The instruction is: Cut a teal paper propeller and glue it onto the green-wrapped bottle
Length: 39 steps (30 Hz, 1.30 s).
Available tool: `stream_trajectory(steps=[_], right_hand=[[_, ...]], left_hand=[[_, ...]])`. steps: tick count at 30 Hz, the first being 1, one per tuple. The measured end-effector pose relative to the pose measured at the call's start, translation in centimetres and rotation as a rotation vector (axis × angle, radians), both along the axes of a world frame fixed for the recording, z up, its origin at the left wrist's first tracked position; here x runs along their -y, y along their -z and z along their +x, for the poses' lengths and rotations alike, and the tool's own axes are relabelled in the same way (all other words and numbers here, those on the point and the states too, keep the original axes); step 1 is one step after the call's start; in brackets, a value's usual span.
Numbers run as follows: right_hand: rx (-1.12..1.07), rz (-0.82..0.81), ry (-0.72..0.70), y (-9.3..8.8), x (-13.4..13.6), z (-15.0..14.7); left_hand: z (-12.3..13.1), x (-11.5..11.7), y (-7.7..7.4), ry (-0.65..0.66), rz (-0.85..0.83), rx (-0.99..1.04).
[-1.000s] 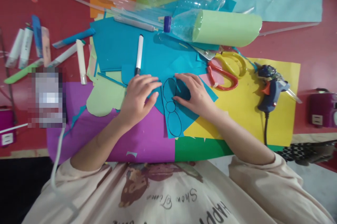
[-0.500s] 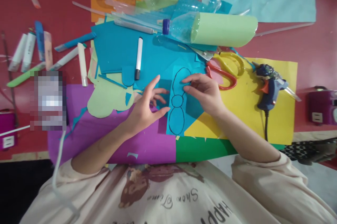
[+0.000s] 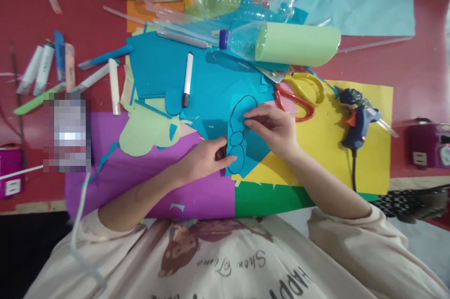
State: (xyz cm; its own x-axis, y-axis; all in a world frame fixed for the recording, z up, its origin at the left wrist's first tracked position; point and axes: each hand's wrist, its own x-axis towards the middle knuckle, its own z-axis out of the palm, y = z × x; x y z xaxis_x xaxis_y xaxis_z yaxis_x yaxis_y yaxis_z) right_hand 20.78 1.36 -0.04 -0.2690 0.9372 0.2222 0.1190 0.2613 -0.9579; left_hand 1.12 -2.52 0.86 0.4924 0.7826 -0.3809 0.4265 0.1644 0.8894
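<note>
A teal paper piece (image 3: 255,149) with a black looped outline drawn on it lies over the purple, yellow and green sheets. My left hand (image 3: 206,158) pinches its lower left edge with closed fingers. My right hand (image 3: 276,128) pinches the same piece near the upper loop of the drawing. A black-tipped white marker (image 3: 187,78) lies on the big teal sheet (image 3: 158,69) just above my hands.
Scissors with red and yellow handles (image 3: 298,95) and a blue glue gun (image 3: 356,114) lie to the right on the yellow sheet (image 3: 372,149). A plastic bottle wrapped in light green paper (image 3: 288,43) lies behind. Several markers (image 3: 63,71) are scattered at left, near a light green cut-out (image 3: 146,132).
The teal piece was flat under both palms, then was turned upright. My left hand went from spread open to pinching its lower edge; my right hand now pinches the upper part.
</note>
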Motion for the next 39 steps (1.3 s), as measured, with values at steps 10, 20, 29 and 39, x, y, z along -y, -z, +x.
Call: stream_trajectory(steps=[10, 20, 29, 39], right_hand=[[0.442, 0.067, 0.266, -1.2, -3.9, 4.9], [0.921, -0.115, 0.417, -1.6, -4.6, 7.4], [1.070, -0.077, 0.352, -1.3, -4.4, 6.4], [0.912, 0.039, 0.398, -1.9, -4.3, 6.8]], left_hand=[[-1.5, -1.0, 0.1, -0.321, -0.083, 0.048], [-1.9, -2.4, -0.5, -0.603, -0.225, 0.323], [-2.0, -2.5, -0.6, -0.522, -0.217, 0.215], [-1.7, -2.2, -0.6, -0.540, -0.230, 0.193]])
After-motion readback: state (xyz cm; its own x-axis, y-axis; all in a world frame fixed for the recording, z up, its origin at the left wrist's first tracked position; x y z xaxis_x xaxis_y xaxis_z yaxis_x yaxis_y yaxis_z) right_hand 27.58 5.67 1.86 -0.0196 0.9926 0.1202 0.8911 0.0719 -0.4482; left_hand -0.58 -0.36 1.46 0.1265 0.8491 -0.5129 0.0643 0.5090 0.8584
